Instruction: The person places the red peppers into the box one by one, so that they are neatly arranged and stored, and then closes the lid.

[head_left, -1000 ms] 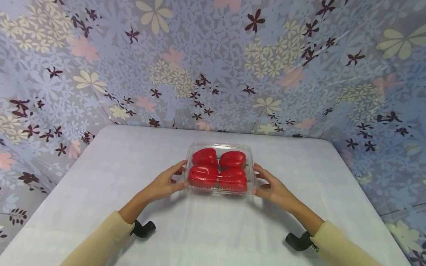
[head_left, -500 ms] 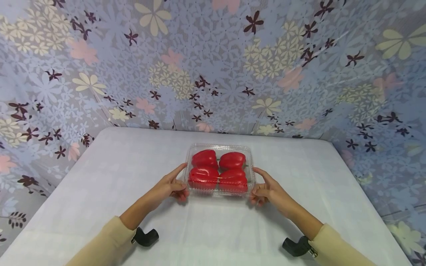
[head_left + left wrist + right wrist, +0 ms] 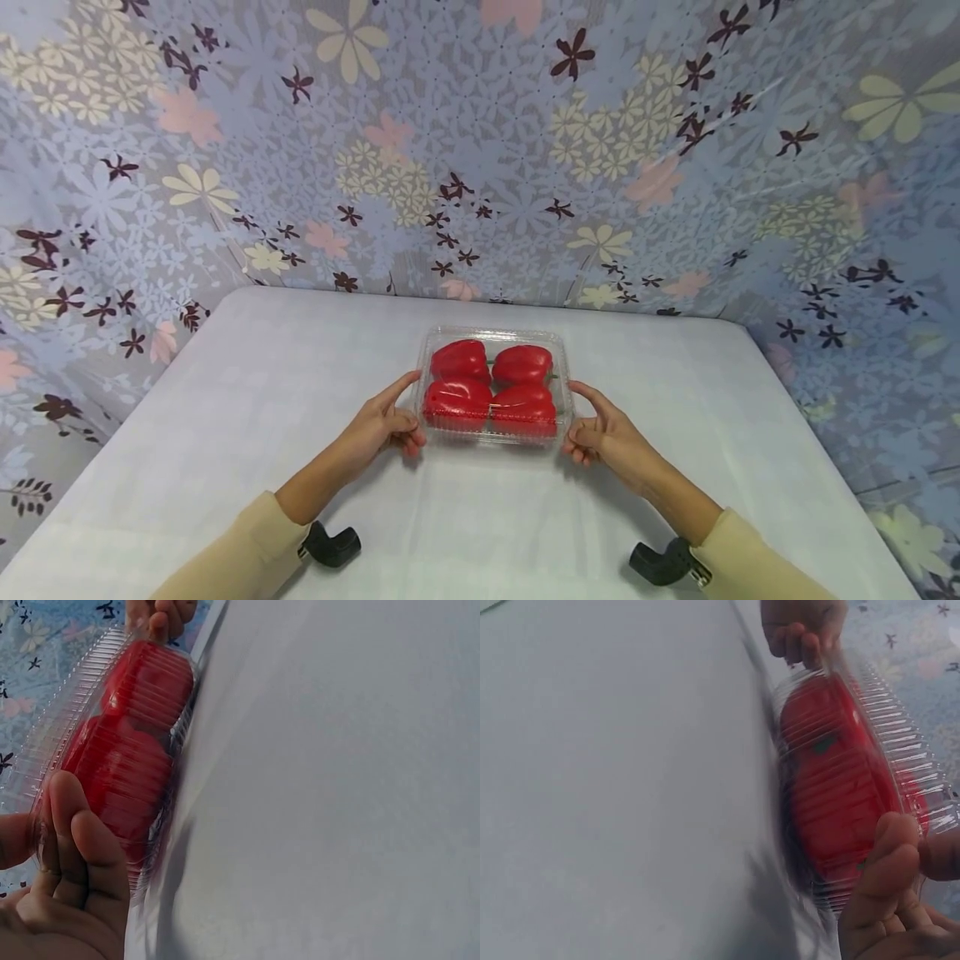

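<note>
A clear plastic clamshell container [image 3: 491, 437] lies on the white-covered table with several red bell peppers [image 3: 460, 360] inside, and its lid appears down. At its near left corner, my left hand [image 3: 381, 429] pinches the rim between thumb and curled fingers, the index finger stretched along the side. My right hand [image 3: 609, 432] grips the near right corner in the same way. Both wrist views show fingertips against the ribbed wall, around the rim of the container [image 3: 90, 675]. Green stems show through the plastic beside the red peppers [image 3: 836, 795] in the right wrist view.
White cloth covers the table [image 3: 495, 517]. Behind and at both sides hangs a floral curtain [image 3: 480, 150], close to the table's far edge. Black curved pieces [image 3: 333, 546] sit at both wrists, by the cream sleeves [image 3: 232, 550].
Both hands have gone from fingers spread at the container's sides to pinching its near corners, index fingers extended. The container stays in nearly the same place.
</note>
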`<act>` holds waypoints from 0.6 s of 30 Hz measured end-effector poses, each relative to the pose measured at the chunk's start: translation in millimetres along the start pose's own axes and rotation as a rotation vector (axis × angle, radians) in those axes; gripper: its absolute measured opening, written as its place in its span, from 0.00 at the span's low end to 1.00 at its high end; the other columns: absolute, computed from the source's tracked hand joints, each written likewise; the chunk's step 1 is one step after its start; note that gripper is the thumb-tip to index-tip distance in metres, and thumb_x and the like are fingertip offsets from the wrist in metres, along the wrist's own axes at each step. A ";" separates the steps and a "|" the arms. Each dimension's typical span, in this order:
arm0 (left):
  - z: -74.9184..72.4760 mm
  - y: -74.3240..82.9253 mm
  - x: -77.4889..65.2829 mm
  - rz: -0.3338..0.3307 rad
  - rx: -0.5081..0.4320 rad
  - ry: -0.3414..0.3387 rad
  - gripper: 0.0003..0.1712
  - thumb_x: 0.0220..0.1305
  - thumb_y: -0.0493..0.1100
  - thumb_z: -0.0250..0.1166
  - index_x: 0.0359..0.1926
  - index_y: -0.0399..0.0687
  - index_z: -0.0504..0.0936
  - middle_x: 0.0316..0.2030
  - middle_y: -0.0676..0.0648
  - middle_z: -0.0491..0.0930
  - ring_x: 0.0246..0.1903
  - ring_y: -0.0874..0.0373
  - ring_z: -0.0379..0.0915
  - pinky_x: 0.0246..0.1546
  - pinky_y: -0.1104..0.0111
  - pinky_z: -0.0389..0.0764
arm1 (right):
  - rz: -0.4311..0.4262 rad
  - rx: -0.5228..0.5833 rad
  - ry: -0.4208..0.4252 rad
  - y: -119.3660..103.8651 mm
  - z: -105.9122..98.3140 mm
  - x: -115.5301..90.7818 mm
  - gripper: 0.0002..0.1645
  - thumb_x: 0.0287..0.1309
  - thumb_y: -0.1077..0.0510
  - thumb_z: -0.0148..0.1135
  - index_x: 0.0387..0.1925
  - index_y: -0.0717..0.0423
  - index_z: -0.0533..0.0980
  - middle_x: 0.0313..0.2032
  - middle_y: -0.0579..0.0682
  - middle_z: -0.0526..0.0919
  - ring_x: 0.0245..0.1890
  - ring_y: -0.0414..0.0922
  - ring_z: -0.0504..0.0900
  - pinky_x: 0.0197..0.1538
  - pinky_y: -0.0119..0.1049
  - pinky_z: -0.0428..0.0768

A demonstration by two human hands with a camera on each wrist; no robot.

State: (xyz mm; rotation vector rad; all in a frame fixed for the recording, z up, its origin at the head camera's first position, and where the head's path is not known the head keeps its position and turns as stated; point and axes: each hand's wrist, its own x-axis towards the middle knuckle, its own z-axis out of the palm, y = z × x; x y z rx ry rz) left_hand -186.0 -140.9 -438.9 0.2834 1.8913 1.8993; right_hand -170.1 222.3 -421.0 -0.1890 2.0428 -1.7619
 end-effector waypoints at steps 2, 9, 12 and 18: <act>-0.9 -0.4 -0.2 0.004 -0.002 0.003 0.42 0.69 0.32 0.50 0.79 0.51 0.45 0.26 0.54 0.84 0.28 0.60 0.81 0.36 0.70 0.84 | 0.005 0.001 0.003 -0.7 0.9 -0.1 0.47 0.66 0.66 0.52 0.78 0.51 0.41 0.28 0.44 0.82 0.25 0.37 0.79 0.35 0.30 0.82; -3.4 0.7 1.0 0.011 0.025 -0.001 0.43 0.68 0.32 0.52 0.79 0.49 0.44 0.27 0.55 0.84 0.31 0.60 0.82 0.38 0.69 0.84 | -0.003 -0.024 0.008 -3.3 -1.2 1.5 0.47 0.66 0.66 0.51 0.78 0.52 0.39 0.29 0.45 0.82 0.28 0.38 0.81 0.37 0.33 0.84; -4.4 3.9 2.1 0.005 0.095 0.031 0.43 0.67 0.33 0.54 0.79 0.50 0.48 0.28 0.53 0.84 0.31 0.58 0.82 0.38 0.68 0.84 | -0.005 -0.027 0.012 -4.0 -1.4 1.3 0.47 0.66 0.66 0.50 0.78 0.52 0.39 0.29 0.45 0.82 0.28 0.39 0.81 0.37 0.33 0.84; -5.9 9.0 -14.3 -0.068 0.219 0.176 0.42 0.67 0.38 0.57 0.78 0.54 0.52 0.40 0.38 0.84 0.29 0.55 0.78 0.34 0.67 0.82 | -0.022 -0.291 0.075 -5.4 -10.6 -15.6 0.47 0.68 0.59 0.55 0.79 0.48 0.42 0.40 0.54 0.87 0.33 0.44 0.84 0.37 0.35 0.84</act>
